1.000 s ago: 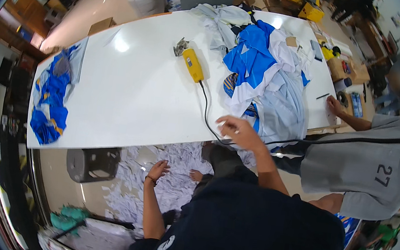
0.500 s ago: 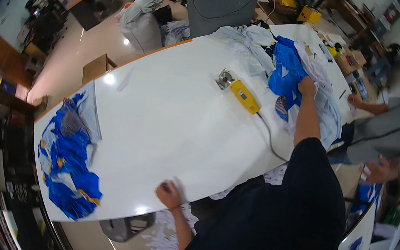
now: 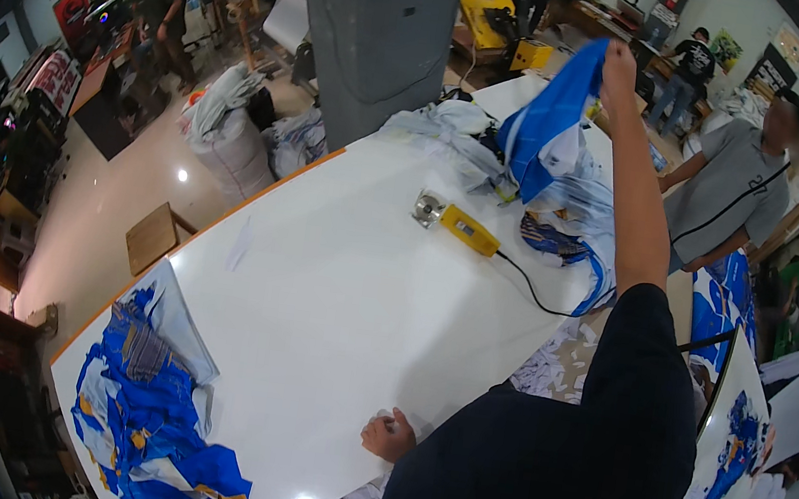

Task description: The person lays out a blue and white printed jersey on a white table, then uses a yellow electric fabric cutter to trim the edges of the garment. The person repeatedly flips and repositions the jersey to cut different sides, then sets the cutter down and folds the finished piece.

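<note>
Raised over the cloth pile, my right hand (image 3: 618,71) grips a blue and white fabric piece (image 3: 546,133) that hangs down from it. Below it lie pale and printed fabrics (image 3: 435,133) at the table's right end. A yellow electric cloth cutter (image 3: 468,230) with a round metal head rests on the white table (image 3: 333,291), its dark cord running right. By the near edge, my left hand (image 3: 387,435) has curled fingers; whatever is in them, if anything, is hidden. A heap of blue, white and orange cloth (image 3: 149,388) lies at the left end.
A grey pillar (image 3: 375,54) stands behind the table, beside stuffed sacks (image 3: 233,137). A small wooden stool (image 3: 157,233) is past the far edge. A person in grey (image 3: 740,193) stands at my right, near a second cloth-strewn table (image 3: 715,463). Other people work farther back.
My right hand has reached into the pile and lifted a blue piece up and away from it. My left hand has come onto the near edge of the table. The view has swung leftward and up.
</note>
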Demonstrator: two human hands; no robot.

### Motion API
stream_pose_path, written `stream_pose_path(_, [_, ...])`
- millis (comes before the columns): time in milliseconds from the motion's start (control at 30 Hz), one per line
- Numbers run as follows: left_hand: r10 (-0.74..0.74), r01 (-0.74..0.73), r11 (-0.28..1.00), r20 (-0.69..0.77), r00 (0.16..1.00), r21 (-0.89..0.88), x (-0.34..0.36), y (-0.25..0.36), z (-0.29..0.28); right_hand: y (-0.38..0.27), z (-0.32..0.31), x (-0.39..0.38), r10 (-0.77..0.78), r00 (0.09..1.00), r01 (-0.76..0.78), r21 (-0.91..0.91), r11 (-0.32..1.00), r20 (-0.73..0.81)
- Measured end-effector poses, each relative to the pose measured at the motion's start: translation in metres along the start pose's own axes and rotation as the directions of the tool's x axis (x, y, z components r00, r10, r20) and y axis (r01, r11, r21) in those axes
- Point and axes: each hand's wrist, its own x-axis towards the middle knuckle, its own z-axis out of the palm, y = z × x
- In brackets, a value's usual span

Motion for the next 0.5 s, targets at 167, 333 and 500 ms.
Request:
stream_pose_path(167, [-0.407,0.447,0.873,0.215,0.888,-0.196,0.018,-0.009,0.011,-0.117,0.037,0.047,-0.284,0.959,0.282,0.139,0.949,-0.010])
stream_pose_path(333, [-0.136,0.335,0.535,0.312,0.940,-0.776,0.145,0.126,0.023,-0.218,0.059,-0.002,-0.454,0.870,0.211,0.685,0.698,0.195])
stream_pose_path(500, [0.588,-0.172,0.439,0.137,0.797,-0.882,0.230,0.361,0.011,-0.209,0.079,-0.033,-0.683,0.648,0.372,0.642,0.671,0.338])
